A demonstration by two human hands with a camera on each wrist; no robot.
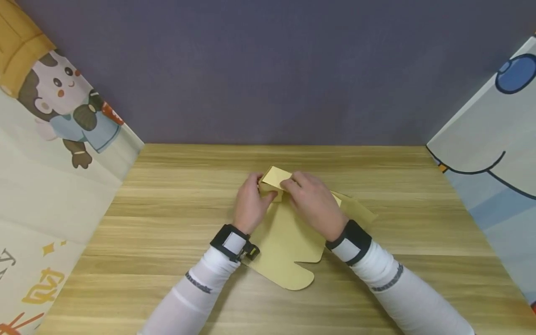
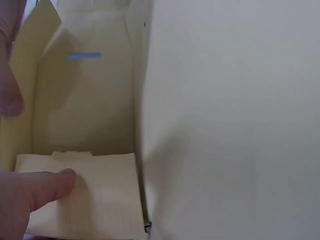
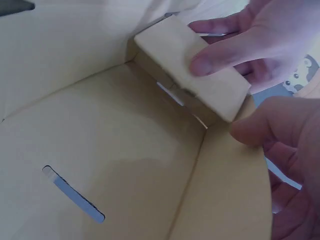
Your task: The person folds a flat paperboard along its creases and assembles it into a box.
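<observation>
We see the left hand pinching the folded end flap of a cardboard piece, its thumb on top. Close beside, the right hand grips its side panel. The cardboard piece extends between both wrists, over the wooden table.
</observation>
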